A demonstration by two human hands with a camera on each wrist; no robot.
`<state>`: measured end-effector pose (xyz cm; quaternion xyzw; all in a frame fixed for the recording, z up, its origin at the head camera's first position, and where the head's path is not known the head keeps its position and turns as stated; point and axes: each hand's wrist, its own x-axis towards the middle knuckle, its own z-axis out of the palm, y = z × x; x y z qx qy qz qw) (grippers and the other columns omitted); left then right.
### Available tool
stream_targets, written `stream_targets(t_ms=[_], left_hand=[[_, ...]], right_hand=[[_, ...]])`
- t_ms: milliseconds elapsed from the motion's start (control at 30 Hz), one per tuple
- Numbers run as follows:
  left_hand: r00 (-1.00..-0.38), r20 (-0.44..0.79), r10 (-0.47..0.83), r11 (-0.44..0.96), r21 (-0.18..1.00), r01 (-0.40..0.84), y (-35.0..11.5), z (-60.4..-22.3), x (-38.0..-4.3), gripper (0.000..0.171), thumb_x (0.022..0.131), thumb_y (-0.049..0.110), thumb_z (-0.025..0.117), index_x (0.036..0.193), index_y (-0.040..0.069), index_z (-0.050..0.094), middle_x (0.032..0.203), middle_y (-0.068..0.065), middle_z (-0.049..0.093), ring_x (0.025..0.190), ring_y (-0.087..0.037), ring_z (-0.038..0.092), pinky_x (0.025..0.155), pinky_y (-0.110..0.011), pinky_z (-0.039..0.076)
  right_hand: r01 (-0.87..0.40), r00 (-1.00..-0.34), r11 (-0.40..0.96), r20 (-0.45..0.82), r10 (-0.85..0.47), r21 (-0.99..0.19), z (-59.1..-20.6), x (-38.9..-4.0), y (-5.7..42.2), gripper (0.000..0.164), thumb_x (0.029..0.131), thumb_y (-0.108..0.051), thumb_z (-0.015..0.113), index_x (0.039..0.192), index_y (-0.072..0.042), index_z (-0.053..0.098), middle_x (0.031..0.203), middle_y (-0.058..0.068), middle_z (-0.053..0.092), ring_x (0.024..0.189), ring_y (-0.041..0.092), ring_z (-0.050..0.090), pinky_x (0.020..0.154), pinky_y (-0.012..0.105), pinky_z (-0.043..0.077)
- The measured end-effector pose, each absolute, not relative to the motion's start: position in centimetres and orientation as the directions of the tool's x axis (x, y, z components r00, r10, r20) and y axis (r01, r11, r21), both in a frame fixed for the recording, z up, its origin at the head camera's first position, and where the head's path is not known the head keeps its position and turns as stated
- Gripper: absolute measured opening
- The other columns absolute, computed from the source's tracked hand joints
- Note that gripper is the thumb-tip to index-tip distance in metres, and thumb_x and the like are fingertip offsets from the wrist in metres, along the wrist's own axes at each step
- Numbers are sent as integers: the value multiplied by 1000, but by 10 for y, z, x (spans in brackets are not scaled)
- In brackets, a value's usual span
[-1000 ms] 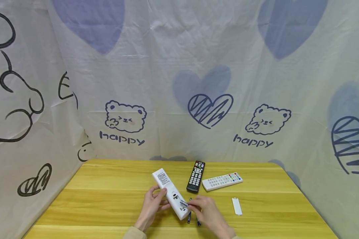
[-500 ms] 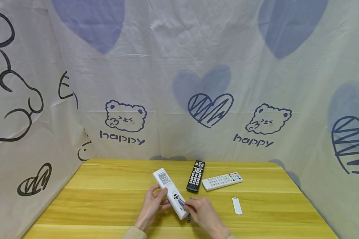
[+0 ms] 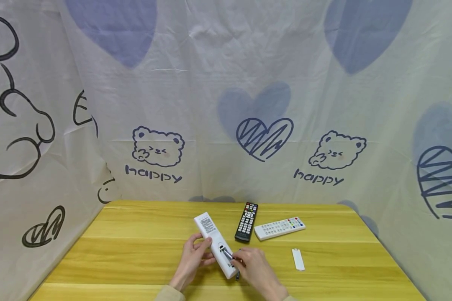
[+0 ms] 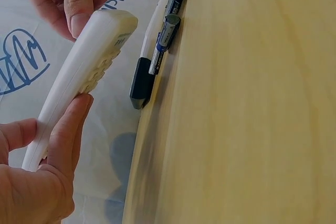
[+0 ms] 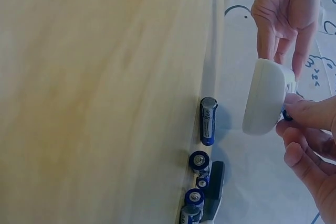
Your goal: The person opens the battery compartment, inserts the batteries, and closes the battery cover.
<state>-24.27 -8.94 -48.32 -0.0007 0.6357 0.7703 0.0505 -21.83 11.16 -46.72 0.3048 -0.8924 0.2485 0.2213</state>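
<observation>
Landmark: black remote [image 3: 247, 222], lying buttons up on the wooden tabletop [image 3: 135, 246]. Left of it and nearer the person, a white remote [image 3: 208, 229] is held up off the wood at a slant, back side up, printed label toward the far end, battery bay uncovered at the near end. Left hand [image 3: 191, 257] grips that remote, fingers curled round, thumb on the back, button side underneath. Right hand [image 3: 257, 267], on the near side of the black remote, has thumb and fingers pinching a slim battery [image 3: 227, 253], which sits slanted at the bay (how far in, can't tell). Loose blue-and-silver batteries [image 5: 208, 121] lie on the near side of the black remote, partly hidden by the hands in the head view; exact count unclear. Second white remote [image 3: 280, 228], buttons up with a few coloured keys, lies just right of the black one. Small white cover [image 3: 298, 259] sits right of the black remote and nearer the person. Beyond the black remote hangs a pale cloth [image 3: 207, 167] with hearts, bears and "happy".
</observation>
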Motion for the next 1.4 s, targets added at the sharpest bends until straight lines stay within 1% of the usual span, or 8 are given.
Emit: stream_targets(t_ms=[100,233,367,500,667,967,1267,1400], left_hand=[[-995,-68,78,-189,978,-82,-90,-483,-243,48,103,17,56,139,-8,35,96,-8,73,68,-9,67,68,-28,65],[-994,-69,79,-189,978,-83,-90,-484,-243,48,103,17,56,139,-7,35,96,-8,73,68,-9,67,69,-28,65],[-995,-66,81,-189,979,-80,-90,-484,-243,48,103,16,55,140,-8,34,95,-8,73,68,-10,68,69,-29,65],[-994,-63,90,-193,978,-80,-91,-485,-244,48,104,16,54,140,-8,34,94,-7,73,68,-10,68,70,-29,65],[-992,-54,112,-194,978,-75,-91,-483,-244,48,104,15,54,141,-8,34,96,-8,74,69,-10,69,71,-29,65],[-989,-50,136,-211,974,-79,-92,-483,-245,49,103,15,54,141,-10,33,95,-6,74,68,-9,69,71,-28,65],[-989,-47,137,-213,974,-75,-92,-481,-245,49,103,16,55,140,-9,34,92,-4,74,67,-8,68,70,-28,65],[-989,-43,142,-212,975,-73,-92,-480,-245,50,103,16,55,140,-9,34,93,-4,74,68,-8,68,71,-28,65]], right_hand=[[-654,-715,694,545,-438,-301,-467,-219,111,11,80,-8,81,89,-6,77,84,3,75,71,8,66,61,14,53],[-646,-731,684,533,-427,-339,-467,-220,111,11,79,-8,82,89,-6,77,82,2,73,69,6,63,60,13,52],[-600,-788,659,478,-389,-454,-467,-222,112,10,81,-9,81,88,-7,76,82,1,72,69,0,58,59,13,50],[-534,-844,618,409,-347,-577,-467,-224,113,10,81,-10,82,86,-8,74,78,-2,69,65,-5,48,55,13,45],[-471,-882,590,350,-316,-656,-466,-226,114,12,79,-11,83,82,-8,72,74,-1,69,62,-6,46,53,14,45],[-418,-908,572,308,-283,-705,-467,-229,116,17,76,-13,86,79,-8,70,69,-1,66,58,-5,47,51,15,46],[-385,-923,576,286,-258,-722,-466,-229,117,19,76,-15,86,79,-8,69,68,-2,65,58,-4,47,50,15,45],[-361,-932,553,264,-250,-751,-468,-231,118,20,76,-16,87,79,-8,69,68,-2,65,58,-3,48,51,15,46]])
